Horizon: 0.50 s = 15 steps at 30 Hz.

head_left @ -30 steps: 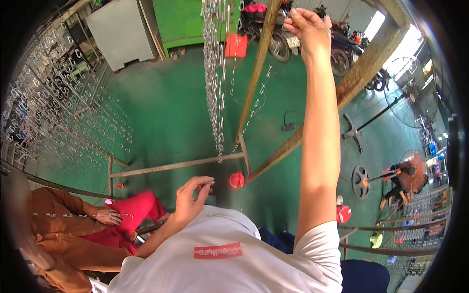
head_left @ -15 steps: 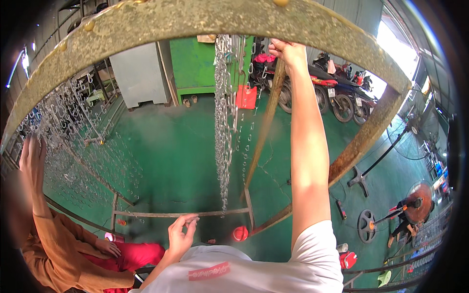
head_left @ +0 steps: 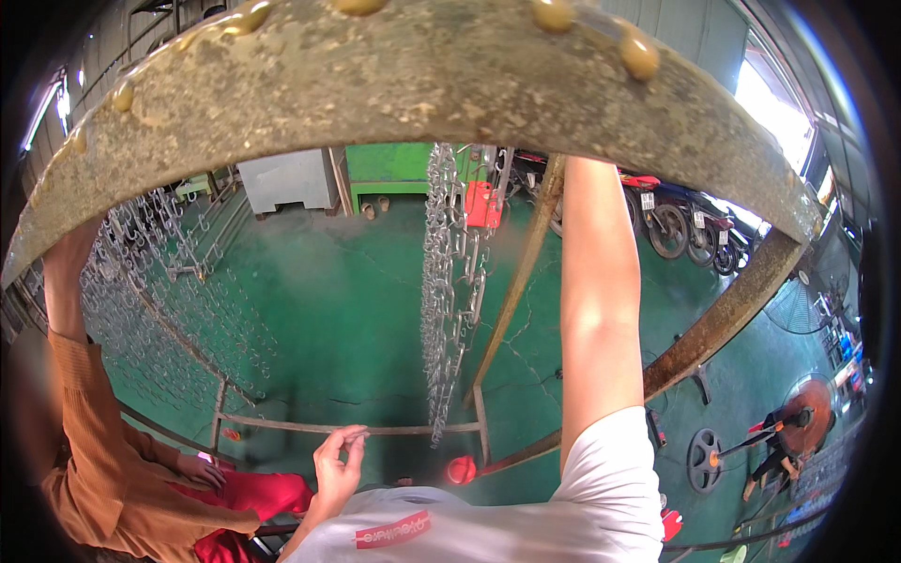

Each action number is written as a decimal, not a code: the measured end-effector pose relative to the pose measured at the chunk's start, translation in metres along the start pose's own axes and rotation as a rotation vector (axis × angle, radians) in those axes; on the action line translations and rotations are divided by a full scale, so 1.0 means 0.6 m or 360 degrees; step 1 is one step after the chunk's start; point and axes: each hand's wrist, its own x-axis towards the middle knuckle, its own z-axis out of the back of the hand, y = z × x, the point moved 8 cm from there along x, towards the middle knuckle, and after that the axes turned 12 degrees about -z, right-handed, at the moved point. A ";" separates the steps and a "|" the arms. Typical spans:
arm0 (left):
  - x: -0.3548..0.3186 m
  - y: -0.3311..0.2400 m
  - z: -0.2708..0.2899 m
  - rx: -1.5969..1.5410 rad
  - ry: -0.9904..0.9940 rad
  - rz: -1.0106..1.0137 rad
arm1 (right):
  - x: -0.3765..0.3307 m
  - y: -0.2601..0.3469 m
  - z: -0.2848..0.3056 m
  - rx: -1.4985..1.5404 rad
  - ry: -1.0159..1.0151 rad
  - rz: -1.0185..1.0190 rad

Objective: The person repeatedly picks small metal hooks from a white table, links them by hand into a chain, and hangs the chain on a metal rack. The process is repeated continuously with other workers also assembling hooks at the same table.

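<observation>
My left hand (head_left: 340,469) is raised before my chest, its thumb and fingers brought together in a pinch. Whatever they hold, if anything, is too small to make out. My right arm (head_left: 603,281) stretches up and forward, and its hand is hidden behind the thick rusty metal beam (head_left: 422,84) across the top. From behind that beam, left of my right arm, hang strands of metal chain (head_left: 436,281) with hooks among them. Neither hand is seen touching the chains.
At the left a person in a brown sleeve (head_left: 89,403) reaches up beside many hanging hooks (head_left: 169,281). A low frame bar (head_left: 347,428) crosses below the chains. Motorbikes (head_left: 676,220), a green cabinet (head_left: 385,169) and standing fans (head_left: 802,413) stand farther off.
The beam sits lower and larger in view and now covers my right hand, which showed before. The chains appear lower, with their strands more spread. My left hand stays pinched.
</observation>
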 end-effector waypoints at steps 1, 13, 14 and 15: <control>0.000 0.002 -0.001 -0.0008 -0.0007 0.0016 | -0.001 -0.002 0.001 -0.0002 -0.0002 0.0001; 0.007 0.011 -0.008 0.0001 -0.0028 0.0025 | -0.007 0.003 0.007 -0.0021 -0.0030 0.0084; 0.008 0.011 -0.007 -0.0010 -0.0037 0.0019 | -0.007 0.006 0.007 -0.0023 -0.0036 0.0094; 0.009 0.010 -0.008 -0.0004 -0.0036 0.0013 | -0.008 0.009 0.006 -0.0025 -0.0039 0.0101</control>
